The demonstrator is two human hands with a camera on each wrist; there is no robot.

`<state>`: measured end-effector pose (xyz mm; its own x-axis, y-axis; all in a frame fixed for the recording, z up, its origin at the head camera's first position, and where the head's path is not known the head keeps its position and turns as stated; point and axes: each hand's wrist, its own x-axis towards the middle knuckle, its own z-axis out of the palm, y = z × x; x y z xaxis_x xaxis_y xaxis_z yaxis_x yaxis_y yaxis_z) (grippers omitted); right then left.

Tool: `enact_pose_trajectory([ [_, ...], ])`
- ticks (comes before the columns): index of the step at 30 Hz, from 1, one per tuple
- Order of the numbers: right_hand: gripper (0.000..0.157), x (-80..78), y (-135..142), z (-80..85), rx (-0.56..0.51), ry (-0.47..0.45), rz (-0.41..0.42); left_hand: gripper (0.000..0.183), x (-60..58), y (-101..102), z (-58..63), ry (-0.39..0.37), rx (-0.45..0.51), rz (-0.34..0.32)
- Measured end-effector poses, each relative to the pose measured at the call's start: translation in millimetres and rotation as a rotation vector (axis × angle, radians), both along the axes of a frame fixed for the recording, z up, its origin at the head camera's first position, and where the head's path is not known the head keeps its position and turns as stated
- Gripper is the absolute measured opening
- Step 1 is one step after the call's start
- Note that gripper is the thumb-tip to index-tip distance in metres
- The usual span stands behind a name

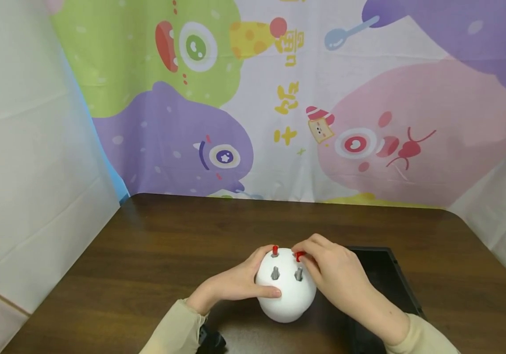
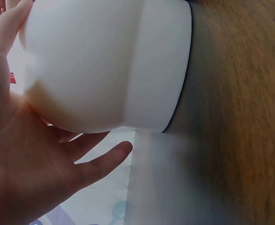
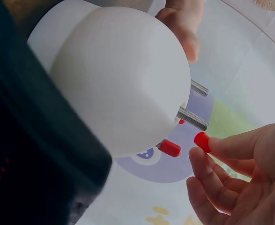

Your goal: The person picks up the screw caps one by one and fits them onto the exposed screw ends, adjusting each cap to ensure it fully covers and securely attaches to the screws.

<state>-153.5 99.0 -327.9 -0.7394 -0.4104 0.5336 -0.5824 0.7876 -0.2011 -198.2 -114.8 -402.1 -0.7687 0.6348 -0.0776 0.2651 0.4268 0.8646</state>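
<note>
A white rounded body [image 1: 284,300] with metal threaded studs stands on the table. In the head view two near studs [image 1: 275,273] are bare grey metal; a red cap [image 1: 275,250] covers the far left one. My left hand [image 1: 241,282] holds the body's left side, thumb across its front. My right hand [image 1: 334,270] is at its far right. The right wrist view shows the right hand [image 3: 235,168] pinching a small red cap [image 3: 202,142] near the tip of a bare stud [image 3: 193,118], apart from it. Another red cap [image 3: 169,148] sits on a stud below.
A black tray [image 1: 405,282] lies right of the white body, partly hidden by my right forearm. Its dark rim [image 3: 81,154] looms close in the right wrist view, with red bits inside. Behind the brown wooden table [image 1: 168,231] hangs a cartoon-printed curtain [image 1: 288,162].
</note>
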Motion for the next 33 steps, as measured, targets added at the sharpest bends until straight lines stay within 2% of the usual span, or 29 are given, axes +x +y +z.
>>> enact_pose_trajectory([
  [8,0.016,1.3,-3,1.8,-0.016,0.002,0.014,0.090,-1.5,0,-0.2,0.022,-0.012,0.005],
  [24,0.017,3.9,-10,-2.2,-0.039,-0.085,-0.005,0.089,-0.2,0,-2.3,0.021,-0.010,0.006],
  [33,0.017,3.8,-12,-4.9,-0.045,-0.051,0.017,0.091,0.1,1,-0.7,0.028,-0.019,0.006],
])
